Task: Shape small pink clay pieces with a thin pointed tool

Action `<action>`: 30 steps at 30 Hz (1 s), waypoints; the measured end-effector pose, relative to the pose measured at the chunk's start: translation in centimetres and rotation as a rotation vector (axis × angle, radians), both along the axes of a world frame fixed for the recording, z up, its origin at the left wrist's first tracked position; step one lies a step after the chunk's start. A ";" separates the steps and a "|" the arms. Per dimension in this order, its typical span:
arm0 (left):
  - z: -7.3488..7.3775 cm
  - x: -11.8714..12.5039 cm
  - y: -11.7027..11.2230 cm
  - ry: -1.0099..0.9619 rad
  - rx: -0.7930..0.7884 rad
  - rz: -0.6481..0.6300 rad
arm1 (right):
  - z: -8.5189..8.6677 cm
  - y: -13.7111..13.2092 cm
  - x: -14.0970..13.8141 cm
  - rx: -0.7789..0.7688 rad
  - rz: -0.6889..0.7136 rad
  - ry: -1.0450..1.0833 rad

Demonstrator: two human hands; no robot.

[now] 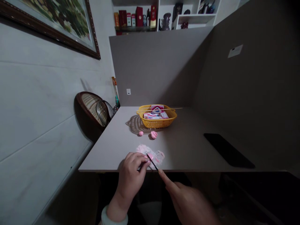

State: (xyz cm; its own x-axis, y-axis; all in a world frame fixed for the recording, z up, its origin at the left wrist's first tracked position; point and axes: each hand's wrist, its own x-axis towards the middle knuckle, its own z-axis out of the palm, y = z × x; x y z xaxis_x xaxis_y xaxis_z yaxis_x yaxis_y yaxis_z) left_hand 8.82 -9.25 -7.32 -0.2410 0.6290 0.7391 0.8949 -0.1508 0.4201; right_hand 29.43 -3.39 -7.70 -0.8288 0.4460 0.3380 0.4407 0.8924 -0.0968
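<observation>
Near the table's front edge, my left hand [133, 167] pinches a small pink lump [150, 156] between thumb and fingers. My right hand [179, 193] grips a thin dark-bladed knife [152, 162], its forefinger stretched along the back. The blade lies against the pink lump; how deep it goes I cannot tell. Under and around the lump are pale pink and white shavings [143, 148]. Farther back on the table sit a small pink ball [141, 133] and a larger carved pink piece [154, 134]. The knife's handle is hidden in my right hand.
A yellow plastic basket [156, 124] holds several pink-and-white boxes [154, 116], with a thin stick [173, 108] across its rim. On the right of the table [105, 153] lies a flat black object [227, 150]. Grey panels [164, 68] rise behind and to the right.
</observation>
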 end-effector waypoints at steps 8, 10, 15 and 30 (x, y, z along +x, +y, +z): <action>-0.2 -0.1 0.1 -0.003 -0.002 0.000 | 1.4 0.1 -1.9 -0.068 -0.060 -0.051; -0.1 -0.1 0.1 -0.005 -0.001 0.004 | 1.2 0.2 -1.8 -0.068 -0.056 -0.041; 0.0 0.1 0.1 -0.029 0.000 -0.009 | -0.3 0.1 0.3 -0.029 0.027 0.013; 0.4 -0.2 -0.3 -0.028 -0.012 -0.007 | -0.3 -0.1 0.0 -0.058 0.002 0.061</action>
